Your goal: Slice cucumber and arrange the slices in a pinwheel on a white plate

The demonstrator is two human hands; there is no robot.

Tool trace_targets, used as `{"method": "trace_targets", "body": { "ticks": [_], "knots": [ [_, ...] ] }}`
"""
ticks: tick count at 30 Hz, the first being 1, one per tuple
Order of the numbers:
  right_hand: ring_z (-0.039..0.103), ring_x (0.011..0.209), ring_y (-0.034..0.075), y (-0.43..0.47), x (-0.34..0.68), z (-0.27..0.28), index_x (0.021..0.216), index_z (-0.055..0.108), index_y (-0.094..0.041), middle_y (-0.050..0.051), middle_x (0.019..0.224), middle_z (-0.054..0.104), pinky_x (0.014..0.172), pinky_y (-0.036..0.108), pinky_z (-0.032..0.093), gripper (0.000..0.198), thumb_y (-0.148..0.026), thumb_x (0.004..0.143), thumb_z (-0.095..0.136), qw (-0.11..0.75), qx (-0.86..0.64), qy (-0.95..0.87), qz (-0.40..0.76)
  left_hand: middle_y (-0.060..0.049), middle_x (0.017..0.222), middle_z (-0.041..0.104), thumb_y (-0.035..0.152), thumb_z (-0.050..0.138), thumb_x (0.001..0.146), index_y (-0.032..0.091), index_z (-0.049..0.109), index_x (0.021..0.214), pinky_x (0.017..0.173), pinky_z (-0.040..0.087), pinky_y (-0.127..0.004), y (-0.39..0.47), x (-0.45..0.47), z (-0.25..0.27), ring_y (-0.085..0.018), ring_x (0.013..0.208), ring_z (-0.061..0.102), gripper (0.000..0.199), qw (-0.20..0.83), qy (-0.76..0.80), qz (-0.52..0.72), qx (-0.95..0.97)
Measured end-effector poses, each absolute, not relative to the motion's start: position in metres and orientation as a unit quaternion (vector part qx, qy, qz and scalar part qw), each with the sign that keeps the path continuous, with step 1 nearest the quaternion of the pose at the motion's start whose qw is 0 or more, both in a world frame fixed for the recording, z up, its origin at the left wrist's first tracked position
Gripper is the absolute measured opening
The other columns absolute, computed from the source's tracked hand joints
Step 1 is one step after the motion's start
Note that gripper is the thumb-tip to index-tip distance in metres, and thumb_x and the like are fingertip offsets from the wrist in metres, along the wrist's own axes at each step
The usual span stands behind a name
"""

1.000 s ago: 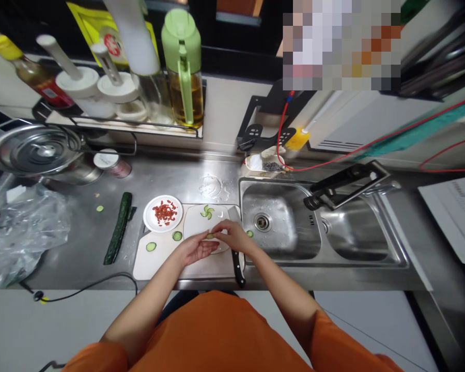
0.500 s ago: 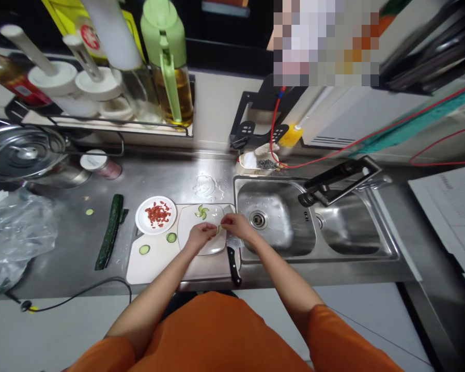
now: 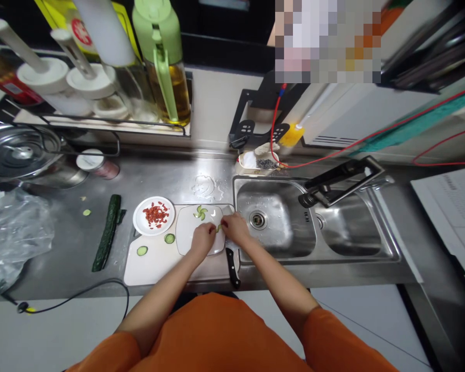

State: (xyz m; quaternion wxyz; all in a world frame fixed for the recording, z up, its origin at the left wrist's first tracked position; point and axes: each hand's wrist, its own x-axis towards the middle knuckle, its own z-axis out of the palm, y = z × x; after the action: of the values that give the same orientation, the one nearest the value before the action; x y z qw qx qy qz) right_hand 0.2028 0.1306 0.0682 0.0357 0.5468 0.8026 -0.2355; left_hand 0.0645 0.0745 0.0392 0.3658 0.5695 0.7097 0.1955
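Both hands meet over the right part of a white square plate (image 3: 186, 227). Between their fingertips is a small green cucumber slice (image 3: 218, 228). My left hand (image 3: 204, 238) pinches it from the left; my right hand (image 3: 234, 227) pinches it from the right. Several cucumber pieces (image 3: 200, 212) lie in a curved cluster on the plate's far side. Under the plate is a white cutting board (image 3: 147, 271) with cucumber rounds (image 3: 169, 238) to the left. A black-handled knife (image 3: 233, 268) lies at the board's right edge, its blade partly hidden by my right hand.
A white plate of red pieces (image 3: 155, 214) stands at the board's far left corner. Further left are a cucumber (image 3: 107, 232) and a plastic bag (image 3: 15, 237). The double sink (image 3: 279, 217) with a black faucet (image 3: 333, 183) adjoins on the right. Bottles stand on a rack (image 3: 112, 124) behind.
The view has shifted slightly. My left hand has turned and its fingers are curled more tightly near the slice. My right hand stays nearly in place.
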Motion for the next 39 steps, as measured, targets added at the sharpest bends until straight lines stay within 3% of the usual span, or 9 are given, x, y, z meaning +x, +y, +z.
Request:
{"method": "trace_targets", "body": {
  "ticks": [8, 14, 17, 23, 39],
  "knots": [
    [0.048, 0.09, 0.022, 0.125, 0.202, 0.072, 0.086, 0.061, -0.021, 0.006, 0.085, 0.065, 0.07, 0.029, 0.032, 0.009, -0.019, 0.08, 0.054, 0.039, 0.586, 0.771, -0.246, -0.008, 0.083, 0.058, 0.019, 0.052, 0.081, 0.016, 0.066, 0.083, 0.077, 0.043, -0.031, 0.071, 0.064, 0.026, -0.019, 0.081, 0.055, 0.015, 0.287, 0.697, 0.209, 0.622],
    [0.045, 0.091, 0.021, 0.11, 0.22, 0.077, 0.09, 0.064, -0.017, 0.007, 0.091, 0.061, 0.076, 0.03, 0.033, 0.018, -0.02, 0.086, 0.046, -0.014, 0.568, 0.799, -0.197, -0.006, 0.08, 0.058, 0.018, 0.05, 0.083, 0.017, 0.066, 0.082, 0.077, 0.046, -0.032, 0.06, 0.059, 0.021, -0.018, 0.081, 0.054, 0.016, 0.244, 0.649, 0.259, 0.673],
    [0.042, 0.099, 0.024, 0.095, 0.226, 0.076, 0.102, 0.064, -0.02, 0.009, 0.099, 0.059, 0.077, 0.032, 0.033, 0.025, -0.024, 0.09, 0.043, -0.015, 0.516, 0.839, -0.174, -0.007, 0.084, 0.061, 0.02, 0.047, 0.087, 0.017, 0.066, 0.088, 0.08, 0.046, -0.032, 0.053, 0.058, 0.021, -0.018, 0.084, 0.054, 0.019, 0.222, 0.611, 0.273, 0.709],
    [0.035, 0.109, 0.028, 0.077, 0.225, 0.066, 0.128, 0.051, -0.023, 0.013, 0.113, 0.054, 0.077, 0.036, 0.034, 0.038, -0.026, 0.091, 0.041, 0.033, 0.471, 0.87, -0.142, -0.01, 0.094, 0.063, 0.021, 0.041, 0.091, 0.015, 0.065, 0.098, 0.079, 0.046, -0.033, 0.047, 0.06, 0.021, -0.019, 0.087, 0.053, 0.026, 0.174, 0.585, 0.24, 0.755],
    [0.034, 0.109, 0.028, 0.083, 0.225, 0.065, 0.131, 0.047, -0.026, 0.013, 0.116, 0.05, 0.08, 0.037, 0.033, 0.04, -0.025, 0.092, 0.039, 0.066, 0.46, 0.876, -0.13, -0.012, 0.101, 0.062, 0.02, 0.044, 0.089, 0.015, 0.064, 0.101, 0.075, 0.043, -0.037, 0.042, 0.061, 0.027, -0.021, 0.087, 0.053, 0.024, 0.134, 0.601, 0.152, 0.773]
  ]
}}
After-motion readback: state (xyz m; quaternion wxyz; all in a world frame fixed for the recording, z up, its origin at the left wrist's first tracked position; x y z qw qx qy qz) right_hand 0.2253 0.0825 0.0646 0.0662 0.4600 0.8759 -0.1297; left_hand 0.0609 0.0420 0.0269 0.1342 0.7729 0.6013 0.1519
